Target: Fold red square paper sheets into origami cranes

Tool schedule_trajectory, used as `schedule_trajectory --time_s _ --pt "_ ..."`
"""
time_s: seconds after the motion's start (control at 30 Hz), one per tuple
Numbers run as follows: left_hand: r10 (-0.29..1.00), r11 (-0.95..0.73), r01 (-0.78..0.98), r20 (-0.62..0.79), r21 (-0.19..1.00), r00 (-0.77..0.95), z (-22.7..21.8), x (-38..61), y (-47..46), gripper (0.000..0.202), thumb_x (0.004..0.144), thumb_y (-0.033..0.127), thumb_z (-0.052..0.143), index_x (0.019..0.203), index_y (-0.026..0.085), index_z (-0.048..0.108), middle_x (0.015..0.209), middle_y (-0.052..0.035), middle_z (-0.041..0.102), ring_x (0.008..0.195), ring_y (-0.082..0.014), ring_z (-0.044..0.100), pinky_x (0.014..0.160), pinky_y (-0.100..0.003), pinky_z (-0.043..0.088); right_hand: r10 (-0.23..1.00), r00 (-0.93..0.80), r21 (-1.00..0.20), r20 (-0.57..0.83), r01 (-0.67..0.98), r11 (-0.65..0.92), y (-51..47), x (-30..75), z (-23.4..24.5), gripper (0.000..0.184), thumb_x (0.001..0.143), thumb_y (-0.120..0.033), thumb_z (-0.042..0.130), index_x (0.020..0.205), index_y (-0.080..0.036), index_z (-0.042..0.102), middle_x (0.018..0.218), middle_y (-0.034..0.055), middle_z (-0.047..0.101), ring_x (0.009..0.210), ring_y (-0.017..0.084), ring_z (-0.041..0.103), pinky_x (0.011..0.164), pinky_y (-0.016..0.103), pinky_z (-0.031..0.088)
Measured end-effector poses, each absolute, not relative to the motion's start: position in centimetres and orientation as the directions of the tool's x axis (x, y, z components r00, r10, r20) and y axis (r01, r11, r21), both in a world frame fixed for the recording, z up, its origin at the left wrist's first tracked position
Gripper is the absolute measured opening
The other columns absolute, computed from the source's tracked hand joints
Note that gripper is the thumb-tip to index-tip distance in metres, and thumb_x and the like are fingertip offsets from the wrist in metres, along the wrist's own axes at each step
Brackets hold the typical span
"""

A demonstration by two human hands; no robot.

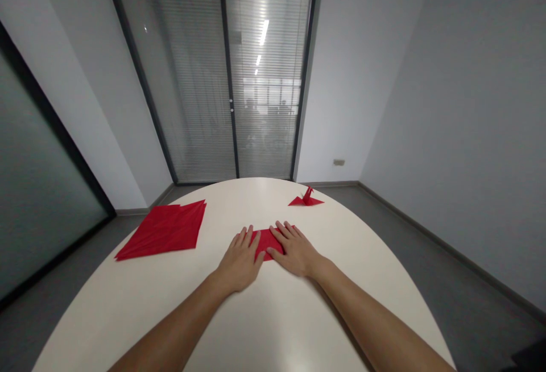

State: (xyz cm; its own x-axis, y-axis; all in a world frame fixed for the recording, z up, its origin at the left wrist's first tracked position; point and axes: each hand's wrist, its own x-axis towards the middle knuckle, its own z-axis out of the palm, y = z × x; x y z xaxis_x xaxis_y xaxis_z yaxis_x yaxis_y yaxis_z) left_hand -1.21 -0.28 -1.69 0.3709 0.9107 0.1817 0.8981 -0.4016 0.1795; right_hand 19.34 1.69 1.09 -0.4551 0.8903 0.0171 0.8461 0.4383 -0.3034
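Note:
A folded piece of red paper [267, 239] lies on the round white table [273, 326] in front of me. My left hand [240, 259] rests flat on its left part, fingers stretched out. My right hand [293, 248] lies flat on its right part, fingers spread over the paper. Both hands press on it and hide much of it.
A stack of red paper sheets [164, 228] lies on the table's left side. A finished red paper crane [306, 198] stands near the far edge. Beyond the table are glass doors with blinds [230, 76] and grey floor.

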Motion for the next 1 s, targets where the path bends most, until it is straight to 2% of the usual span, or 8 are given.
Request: schedule_trajectory --time_s 0.13,0.23,0.3,0.4,0.5,0.63,0.83,1.0 --pt "0.929 -0.318 0.932 0.253 0.173 0.27 -1.3 -1.0 -0.8 0.064 0.099 0.042 0.038 0.15 0.003 0.037 0.16 -0.0257 0.027 0.151 -0.0389 0.02 0.117 -0.06 0.026 0.892 -0.452 -0.306 0.023 0.846 0.437 1.7 19.2 1.1 0.079 0.096 -0.068 0.033 0.157 -0.018 0.029 0.165 0.0129 0.019 0.153 0.033 0.012 0.123 0.049 0.01" --pt "0.839 -0.503 0.854 0.315 0.135 0.445 -0.4 -0.9 -1.1 0.059 0.097 0.027 0.04 0.153 0.01 0.034 0.163 -0.0163 0.024 0.152 -0.0311 0.021 0.121 -0.052 0.026 0.895 -0.444 -0.3 0.033 0.85 0.433 1.6 19.1 1.1 0.078 0.097 -0.066 0.035 0.157 -0.017 0.03 0.164 0.0138 0.02 0.153 0.033 0.013 0.123 0.049 0.011" --pt "0.789 -0.597 0.788 0.289 0.153 0.542 0.0 -0.9 -1.2 0.056 0.096 0.023 0.039 0.152 0.013 0.037 0.16 -0.0129 0.035 0.147 -0.0249 0.034 0.119 -0.045 0.032 0.898 -0.439 -0.296 0.041 0.852 0.431 1.5 19.1 1.0 0.076 0.097 -0.064 0.035 0.157 -0.017 0.03 0.164 0.0137 0.021 0.153 0.033 0.014 0.123 0.048 0.011" --pt "0.802 -0.591 0.785 0.245 0.186 0.546 0.3 -0.9 -1.2 0.051 0.099 0.026 0.038 0.148 0.015 0.043 0.153 -0.0129 0.047 0.14 -0.0247 0.046 0.116 -0.045 0.037 0.902 -0.428 -0.292 0.046 0.858 0.422 1.3 19.0 1.0 0.075 0.097 -0.063 0.036 0.157 -0.019 0.031 0.164 0.0126 0.022 0.153 0.033 0.016 0.123 0.048 0.012" --pt "0.821 -0.564 0.804 0.235 0.189 0.521 0.5 -0.8 -1.3 0.052 0.102 0.036 0.035 0.15 0.017 0.041 0.153 -0.0117 0.046 0.142 -0.0266 0.043 0.117 -0.049 0.034 0.907 -0.416 -0.27 0.067 0.867 0.418 1.1 18.9 1.2 0.073 0.097 -0.061 0.038 0.156 -0.019 0.033 0.163 0.013 0.025 0.151 0.034 0.02 0.121 0.05 0.016" --pt "0.833 -0.536 0.829 0.256 0.161 0.49 0.5 -0.7 -1.5 0.052 0.103 0.042 0.033 0.149 0.021 0.043 0.152 -0.0093 0.048 0.141 -0.0289 0.042 0.118 -0.053 0.028 0.892 -0.427 -0.195 0.15 0.871 0.45 0.6 18.7 1.6 0.068 0.095 -0.056 0.045 0.152 -0.019 0.041 0.156 0.0158 0.04 0.143 0.036 0.035 0.114 0.05 0.027" --pt "0.871 -0.457 0.873 0.286 0.171 0.4 -0.2 -1.0 -1.3 0.05 0.101 0.043 0.036 0.143 0.021 0.052 0.149 -0.0102 0.052 0.137 -0.0347 0.042 0.113 -0.056 0.033 0.854 -0.471 -0.101 0.222 0.86 0.501 -0.1 18.4 2.8 0.068 0.089 -0.061 0.051 0.141 -0.017 0.055 0.138 0.019 0.057 0.123 0.037 0.051 0.104 0.049 0.034" --pt "0.859 -0.455 0.87 0.35 0.188 0.374 -1.0 -1.2 -0.9 0.048 0.101 0.042 0.038 0.14 0.021 0.056 0.148 -0.01 0.053 0.133 -0.0327 0.045 0.114 -0.055 0.033 0.847 -0.492 -0.068 0.203 0.855 0.513 -0.6 18.2 3.7 0.067 0.082 -0.062 0.058 0.132 -0.018 0.062 0.12 0.0173 0.065 0.109 0.036 0.056 0.094 0.046 0.039"
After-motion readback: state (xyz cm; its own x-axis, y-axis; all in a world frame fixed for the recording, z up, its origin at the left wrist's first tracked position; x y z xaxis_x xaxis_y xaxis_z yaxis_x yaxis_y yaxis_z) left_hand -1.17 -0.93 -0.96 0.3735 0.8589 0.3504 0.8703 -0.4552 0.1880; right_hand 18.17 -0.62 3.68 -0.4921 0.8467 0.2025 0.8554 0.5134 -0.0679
